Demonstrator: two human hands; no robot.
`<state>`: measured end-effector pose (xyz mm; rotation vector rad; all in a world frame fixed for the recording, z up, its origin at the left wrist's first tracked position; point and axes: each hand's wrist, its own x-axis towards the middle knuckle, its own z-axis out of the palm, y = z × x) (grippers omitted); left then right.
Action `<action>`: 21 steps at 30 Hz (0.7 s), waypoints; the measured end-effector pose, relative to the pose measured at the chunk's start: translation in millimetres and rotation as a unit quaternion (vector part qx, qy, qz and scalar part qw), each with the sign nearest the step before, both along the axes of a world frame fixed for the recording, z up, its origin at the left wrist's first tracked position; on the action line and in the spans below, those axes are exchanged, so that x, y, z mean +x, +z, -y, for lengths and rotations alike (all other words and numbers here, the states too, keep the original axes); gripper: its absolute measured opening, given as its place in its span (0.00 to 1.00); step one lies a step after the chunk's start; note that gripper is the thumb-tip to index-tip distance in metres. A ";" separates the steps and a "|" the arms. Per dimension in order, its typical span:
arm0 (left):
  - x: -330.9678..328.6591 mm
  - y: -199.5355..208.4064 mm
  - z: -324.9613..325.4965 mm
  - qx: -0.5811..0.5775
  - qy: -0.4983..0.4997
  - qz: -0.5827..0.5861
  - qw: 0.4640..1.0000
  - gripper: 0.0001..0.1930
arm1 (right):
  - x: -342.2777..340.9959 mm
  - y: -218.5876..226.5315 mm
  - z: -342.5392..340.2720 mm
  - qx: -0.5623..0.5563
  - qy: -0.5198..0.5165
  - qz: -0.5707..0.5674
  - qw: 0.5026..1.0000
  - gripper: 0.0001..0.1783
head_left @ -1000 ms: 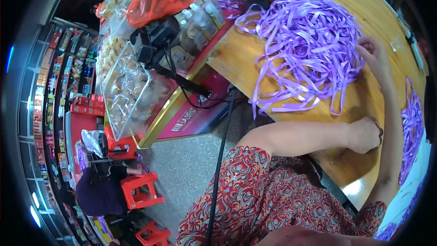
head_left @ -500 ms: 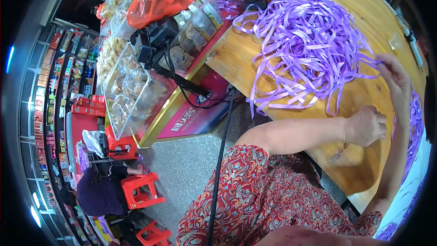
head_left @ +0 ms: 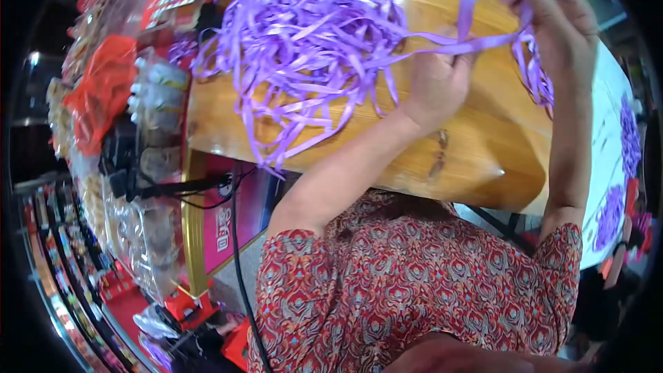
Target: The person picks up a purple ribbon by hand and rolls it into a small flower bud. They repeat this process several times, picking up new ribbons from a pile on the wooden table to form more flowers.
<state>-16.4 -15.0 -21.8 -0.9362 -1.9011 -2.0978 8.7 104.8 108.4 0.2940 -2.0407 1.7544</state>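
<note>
A large tangled heap of shiny purple ribbon (head_left: pixel 311 34) lies on the wooden table in front of me. One strand leads rightward out of it to my hands. My left hand (head_left: pixel 438 83), closed with the thumb uppermost, pinches this strand just right of the heap. Farther right and higher, my right hand (head_left: pixel 556 17) has its fingers bent around the same ribbon, which arches in a loop between the two hands. A few folded lengths of purple ribbon (head_left: pixel 533 72) hang beside the right wrist. The right fingertips are partly blurred.
The wooden tabletop (head_left: pixel 483 159) ends near my body. At left stands a counter with bagged goods, an orange-red plastic bag (head_left: pixel 103 97) and a black stand with cables (head_left: pixel 186 186). A white surface (head_left: pixel 608 124) at right carries more purple ribbon bundles (head_left: pixel 611 214).
My view has turned to the right. My left hand has moved up toward the heap and taken hold of the strand. My right hand has drawn ribbon out into a loop.
</note>
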 end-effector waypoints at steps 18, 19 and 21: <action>17.4 10.4 11.8 0.070 -0.226 0.163 0.958 0.07 | 67.0 -70.9 -72.7 0.072 -0.137 -0.009 0.988 0.16; 13.2 12.2 11.0 0.060 -0.181 0.115 0.975 0.09 | 67.2 -75.5 -58.1 0.072 -0.091 0.019 0.993 0.16; 2.9 14.1 11.0 0.049 -0.145 0.071 0.986 0.11 | 66.6 -81.1 -38.5 0.068 -0.055 0.052 0.995 0.16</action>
